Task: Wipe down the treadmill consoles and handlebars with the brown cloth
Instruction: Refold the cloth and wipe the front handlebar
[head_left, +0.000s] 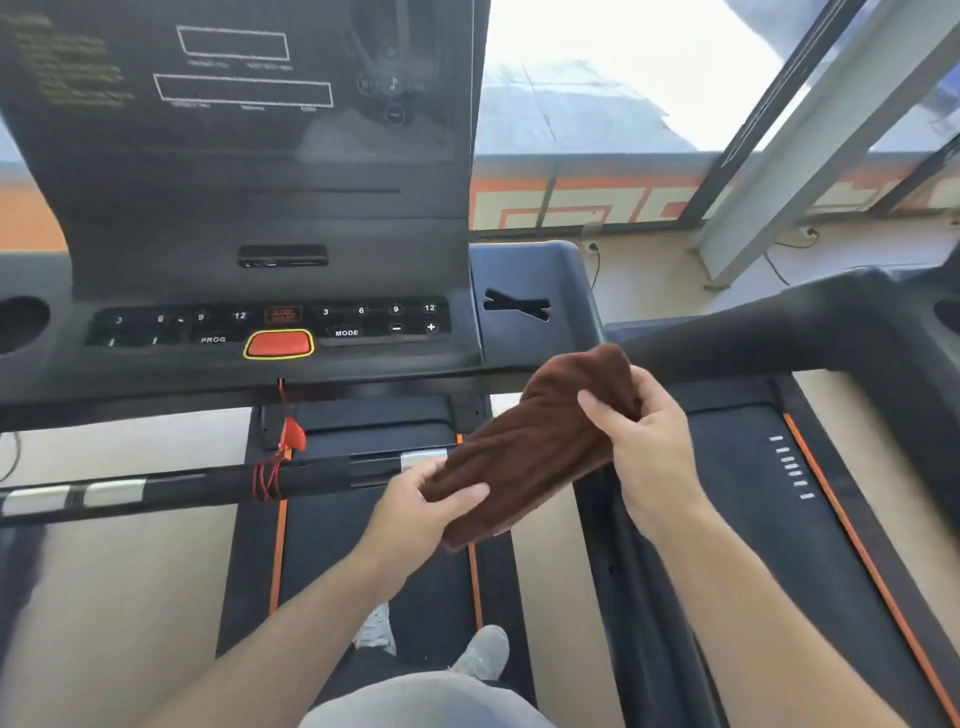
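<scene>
The brown cloth (524, 447) is bunched lengthwise in the air, below the right end of the black treadmill console (270, 322). My left hand (426, 509) grips its lower end, just above the front handlebar (208, 483). My right hand (644, 447) grips its upper end, close to the right side handlebar (737, 338). The console has a button strip with a red stop button (278, 344) and a dark screen (244, 88) above it.
A red safety cord and clip (283, 447) hang from the console and wrap the front handlebar. A second treadmill (810, 467) stands to the right, with its cup holder (948, 314) at the frame edge. Windows and a sloped pillar (810, 156) lie beyond. My shoes (483, 652) stand on the belt.
</scene>
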